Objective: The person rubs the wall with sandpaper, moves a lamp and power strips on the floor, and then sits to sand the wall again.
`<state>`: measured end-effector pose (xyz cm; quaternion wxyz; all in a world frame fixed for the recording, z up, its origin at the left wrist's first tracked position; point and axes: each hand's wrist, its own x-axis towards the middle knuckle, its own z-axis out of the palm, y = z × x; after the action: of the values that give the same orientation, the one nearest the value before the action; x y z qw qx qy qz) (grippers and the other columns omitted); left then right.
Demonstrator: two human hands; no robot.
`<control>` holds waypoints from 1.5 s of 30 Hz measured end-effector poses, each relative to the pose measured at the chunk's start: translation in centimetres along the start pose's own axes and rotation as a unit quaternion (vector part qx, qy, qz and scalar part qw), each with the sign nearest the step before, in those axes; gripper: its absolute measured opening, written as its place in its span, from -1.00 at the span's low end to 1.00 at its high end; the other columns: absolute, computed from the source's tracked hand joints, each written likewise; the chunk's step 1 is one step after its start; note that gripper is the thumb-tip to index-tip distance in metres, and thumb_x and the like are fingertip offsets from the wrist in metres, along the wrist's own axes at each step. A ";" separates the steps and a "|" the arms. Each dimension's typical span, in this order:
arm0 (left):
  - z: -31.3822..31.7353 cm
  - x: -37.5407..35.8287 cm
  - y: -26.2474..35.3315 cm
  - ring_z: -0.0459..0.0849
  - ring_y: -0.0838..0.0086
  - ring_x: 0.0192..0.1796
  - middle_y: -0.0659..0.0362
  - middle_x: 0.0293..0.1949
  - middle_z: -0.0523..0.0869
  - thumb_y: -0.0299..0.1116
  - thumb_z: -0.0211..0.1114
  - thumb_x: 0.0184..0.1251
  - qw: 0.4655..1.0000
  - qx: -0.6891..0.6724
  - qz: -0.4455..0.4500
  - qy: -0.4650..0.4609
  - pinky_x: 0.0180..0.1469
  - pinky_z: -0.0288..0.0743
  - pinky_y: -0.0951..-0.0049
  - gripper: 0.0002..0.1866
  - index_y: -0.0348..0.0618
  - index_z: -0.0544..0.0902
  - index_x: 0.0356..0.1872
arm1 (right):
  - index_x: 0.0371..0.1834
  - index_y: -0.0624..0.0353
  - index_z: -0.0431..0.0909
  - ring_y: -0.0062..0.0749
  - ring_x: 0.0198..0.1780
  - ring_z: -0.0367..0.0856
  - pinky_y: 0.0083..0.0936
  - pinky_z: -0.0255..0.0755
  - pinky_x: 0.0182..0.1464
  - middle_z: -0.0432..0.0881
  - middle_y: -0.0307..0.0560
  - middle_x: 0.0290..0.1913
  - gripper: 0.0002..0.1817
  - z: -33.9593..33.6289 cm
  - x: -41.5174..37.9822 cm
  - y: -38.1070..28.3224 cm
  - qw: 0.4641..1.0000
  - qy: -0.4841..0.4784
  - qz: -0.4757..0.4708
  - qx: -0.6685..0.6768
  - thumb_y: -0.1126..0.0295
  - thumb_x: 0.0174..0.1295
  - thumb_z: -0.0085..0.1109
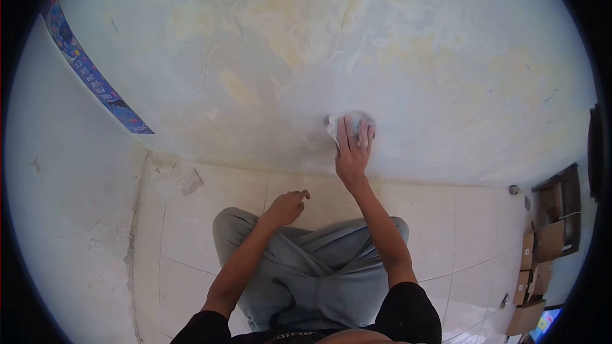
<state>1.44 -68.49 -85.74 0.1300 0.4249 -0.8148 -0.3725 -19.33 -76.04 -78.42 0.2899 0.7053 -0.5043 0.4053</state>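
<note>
My right hand (352,153) presses a crumpled whitish rag (333,129) against the lower part of the wall (433,102), its fingers spread over the bunched material. The rag has bluish-grey patches and sticks out to the left of the fingers. Yellowish patches and cracks mark the wall above it. Over my left knee hangs my left hand (285,208), with loosely bent fingers and nothing visible in it. It is apart from the wall.
I sit cross-legged on a pale tiled floor (421,229). At the left, a blue printed strip (95,79) runs along the wall corner, and a small flat piece (191,181) lies below. Cardboard boxes (548,242) and a thin cable (472,267) are on the right.
</note>
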 end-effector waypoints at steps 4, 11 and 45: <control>0.0 2.0 1.6 0.61 0.03 -0.03 -0.05 -0.19 0.66 -0.37 0.07 0.37 0.998 0.041 0.043 -0.023 -0.01 0.45 0.06 -0.73 -0.14 0.49 0.05 | 0.25 0.18 0.51 0.05 0.48 0.13 0.06 0.03 0.47 0.50 -0.18 0.33 -0.52 -0.7 0.9 0.9 0.998 -0.020 -0.023 -0.047 0.51 0.20 0.02; 5.0 5.1 0.5 0.61 0.02 -0.02 -0.04 -0.13 0.66 -0.31 0.08 0.38 0.998 0.018 0.042 0.033 0.01 0.46 0.05 -0.73 -0.17 0.47 0.03 | 0.30 0.25 0.44 0.20 0.47 0.10 0.19 -0.01 0.45 0.41 -0.05 0.39 -0.44 -1.4 2.4 0.0 0.998 -0.036 -0.042 -0.009 0.53 0.15 0.12; 4.0 4.5 0.2 0.65 -0.05 -0.10 -0.12 -0.16 0.65 -0.29 0.10 0.36 0.994 0.072 0.070 -0.048 -0.07 0.52 0.01 -0.70 -0.17 0.47 0.03 | 0.32 0.16 0.45 0.12 0.48 0.11 0.08 -0.06 0.48 0.43 -0.14 0.38 -0.46 -3.1 8.2 -2.9 0.996 0.045 0.067 -0.034 0.50 0.19 0.10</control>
<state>-3.46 -70.01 -88.83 0.0859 0.3566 -0.8725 -0.3228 -16.09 -76.44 -69.77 0.3088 0.6406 -0.5501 0.4378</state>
